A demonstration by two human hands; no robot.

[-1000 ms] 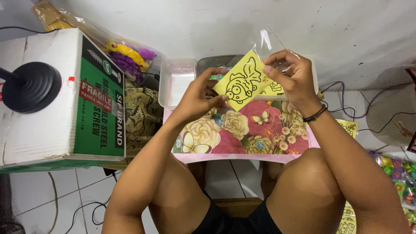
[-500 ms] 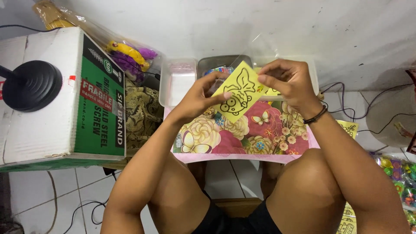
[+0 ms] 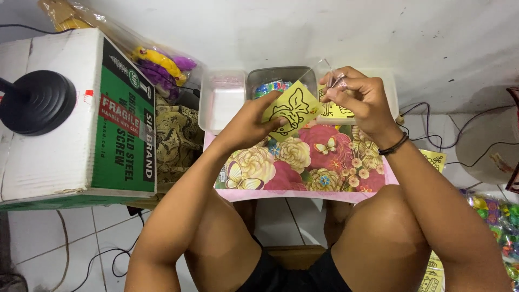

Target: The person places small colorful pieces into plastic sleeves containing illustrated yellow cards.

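Note:
My left hand (image 3: pixel 250 123) holds a yellow card with a black fish outline (image 3: pixel 292 109) above a small floral table (image 3: pixel 303 162). My right hand (image 3: pixel 359 100) pinches the top of a thin clear plastic sleeve (image 3: pixel 324 70) at the card's upper right edge. Both hands hover just in front of the trays at the wall.
A white tray (image 3: pixel 219 103), a grey tray of small coloured items (image 3: pixel 275 84) and a tray of yellow cards (image 3: pixel 338 111) line the wall. A green and white cardboard box (image 3: pixel 81 119) with a black round base (image 3: pixel 38 100) stands left. Cables and toy bags lie right.
The card has tilted and dropped lower and flatter toward the table. My right hand shifted from the card's top corner to pinching the clear sleeve.

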